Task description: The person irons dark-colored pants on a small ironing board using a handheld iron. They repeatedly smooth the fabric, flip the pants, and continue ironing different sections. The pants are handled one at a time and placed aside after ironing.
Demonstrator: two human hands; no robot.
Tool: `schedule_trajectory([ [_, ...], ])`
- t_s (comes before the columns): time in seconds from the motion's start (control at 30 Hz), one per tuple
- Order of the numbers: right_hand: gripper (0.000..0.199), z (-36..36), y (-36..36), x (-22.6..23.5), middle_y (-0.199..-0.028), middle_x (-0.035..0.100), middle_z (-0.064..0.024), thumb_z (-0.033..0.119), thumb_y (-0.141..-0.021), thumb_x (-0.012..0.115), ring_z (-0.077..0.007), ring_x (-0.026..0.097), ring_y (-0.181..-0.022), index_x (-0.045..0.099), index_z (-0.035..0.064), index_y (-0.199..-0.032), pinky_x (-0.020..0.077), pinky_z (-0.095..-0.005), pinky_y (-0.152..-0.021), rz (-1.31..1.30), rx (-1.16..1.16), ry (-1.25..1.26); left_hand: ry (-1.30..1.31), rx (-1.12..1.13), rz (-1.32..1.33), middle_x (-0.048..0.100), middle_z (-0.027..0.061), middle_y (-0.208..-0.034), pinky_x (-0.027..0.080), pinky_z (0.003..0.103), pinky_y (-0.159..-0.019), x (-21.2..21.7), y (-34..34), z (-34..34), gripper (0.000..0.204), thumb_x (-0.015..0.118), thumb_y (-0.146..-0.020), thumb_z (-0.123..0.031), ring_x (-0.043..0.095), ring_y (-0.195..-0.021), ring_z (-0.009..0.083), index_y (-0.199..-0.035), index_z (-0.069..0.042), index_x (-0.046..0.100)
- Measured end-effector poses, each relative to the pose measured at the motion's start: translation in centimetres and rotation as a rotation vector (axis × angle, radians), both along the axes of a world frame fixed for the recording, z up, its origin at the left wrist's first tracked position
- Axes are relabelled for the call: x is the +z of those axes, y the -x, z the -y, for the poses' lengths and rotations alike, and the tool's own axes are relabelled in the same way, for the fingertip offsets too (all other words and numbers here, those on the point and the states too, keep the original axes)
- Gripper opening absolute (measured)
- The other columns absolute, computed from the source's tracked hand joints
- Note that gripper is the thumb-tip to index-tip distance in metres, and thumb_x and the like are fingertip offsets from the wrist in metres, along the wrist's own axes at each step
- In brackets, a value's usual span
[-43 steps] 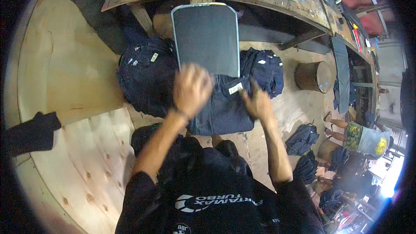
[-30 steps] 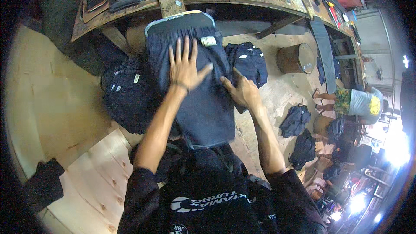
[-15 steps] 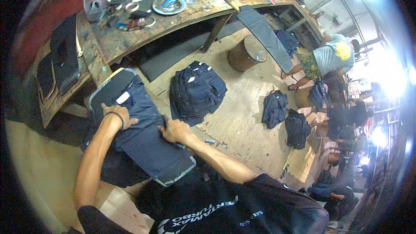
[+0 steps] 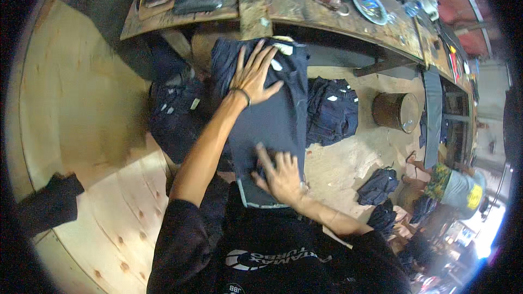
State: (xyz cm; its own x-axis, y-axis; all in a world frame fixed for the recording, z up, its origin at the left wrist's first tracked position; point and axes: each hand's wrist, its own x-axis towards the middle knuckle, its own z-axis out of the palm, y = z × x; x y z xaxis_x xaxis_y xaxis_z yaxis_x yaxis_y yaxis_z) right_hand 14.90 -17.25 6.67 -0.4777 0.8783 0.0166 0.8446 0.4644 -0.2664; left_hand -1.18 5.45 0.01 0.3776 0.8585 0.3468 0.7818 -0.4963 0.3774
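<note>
A dark navy garment (image 4: 267, 122), which looks like a trouser leg, is spread over a long dark board (image 4: 251, 196) in front of me. The board's pale rim shows at the near end. My left hand (image 4: 253, 76) lies open on the cloth near the far end, fingers spread, close to white labels (image 4: 283, 49). Over the near part of the cloth is my right hand (image 4: 280, 177), slightly smeared by motion. Its fingers are apart and it grips nothing; whether it touches the cloth is unclear.
More dark garments (image 4: 180, 106) lie left of the board, and a stack of them (image 4: 332, 111) sits to its right. A workbench (image 4: 297, 19) with a plate (image 4: 369, 6) runs along the back. Beyond the stack stands a brown drum (image 4: 395, 111). A person (image 4: 457, 188) is at far right.
My view has swung left, so the board now points straight away from me. Both hands have gone from curled at the garment's sides to spread open over it.
</note>
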Motion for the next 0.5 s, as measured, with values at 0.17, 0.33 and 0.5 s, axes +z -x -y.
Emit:
schedule_trajectory([
  [0.17, 0.071, -5.3, 2.3, -3.4, -0.107, 0.062, -0.0143, 0.044, -0.078, 0.093, -0.0339, 0.059, -0.096, 0.068, 0.0000, -0.128, 0.0525, -0.0475, -0.082, -0.361, 0.074, -0.013, 0.061, -0.059, 0.264, 0.042, 0.0227, -0.159, 0.026, 0.059, -0.130, -0.8, 2.6, -3.4, 0.110, 0.095, -0.070, -0.048, 0.038, -0.152, 0.0444, -0.161, -0.016, 0.041],
  [0.33, 0.060, -11.8, 5.2, -4.5, -0.104, 0.063, -0.0143, 0.045, -0.080, 0.089, -0.0356, 0.058, -0.097, 0.071, 0.0035, -0.120, 0.0511, -0.0490, -0.084, -0.356, 0.204, -0.023, 0.129, 0.065, 0.071, 0.053, 0.0181, -0.149, 0.031, 0.064, -0.120, -0.9, 3.6, -5.9, 0.096, 0.088, -0.066, -0.075, 0.046, -0.143, 0.0391, -0.140, -0.019, 0.062],
  [0.5, 0.058, -16.5, 7.4, -3.3, -0.101, 0.064, -0.0141, 0.041, -0.074, 0.094, -0.0357, 0.060, -0.094, 0.072, 0.0032, -0.112, 0.0502, -0.0517, -0.091, -0.316, -0.013, -0.001, 0.244, 0.059, -0.005, 0.078, 0.0141, -0.112, 0.048, 0.052, -0.101, -1.2, 3.0, -9.5, 0.087, 0.080, -0.067, -0.085, 0.071, -0.113, 0.0341, -0.113, -0.012, 0.072],
])
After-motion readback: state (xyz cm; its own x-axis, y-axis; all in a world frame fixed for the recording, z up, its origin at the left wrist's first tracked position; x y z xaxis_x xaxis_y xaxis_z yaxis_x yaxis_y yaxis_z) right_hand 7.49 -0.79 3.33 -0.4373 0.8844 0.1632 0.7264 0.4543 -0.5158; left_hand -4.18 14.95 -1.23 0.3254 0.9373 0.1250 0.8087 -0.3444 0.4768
